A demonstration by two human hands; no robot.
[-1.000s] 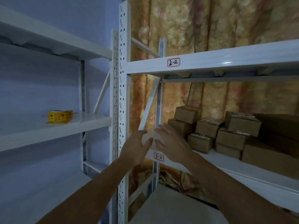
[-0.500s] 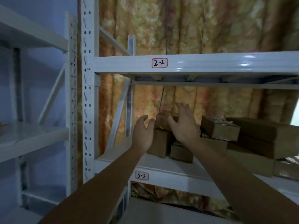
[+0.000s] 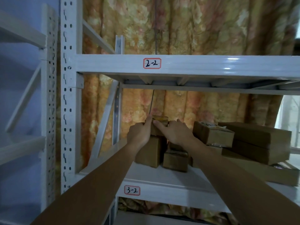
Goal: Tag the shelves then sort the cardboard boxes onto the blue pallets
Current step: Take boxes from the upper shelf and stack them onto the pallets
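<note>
Open air lies above the fingers [image 3: 159, 125], up to the 2-2 shelf beam [image 3: 186, 64]. Stacked cardboard boxes [image 3: 212, 135] crowd their right; bare shelf [image 3: 110, 161] lies left, below them.

Two hands in shot: left hand [image 3: 139, 133], right hand [image 3: 176, 133], both on one small cardboard box [image 3: 159, 125] at the top of the pile. Boxes on the 3-2 shelf [image 3: 170, 179]: at least seven can be made out, though the hands and arms hide part of the pile. Two red-edged tags showing, the 2-2 tag [image 3: 152, 63] and the 3-2 tag [image 3: 132, 190]. Two shelf beams across the view.
</note>
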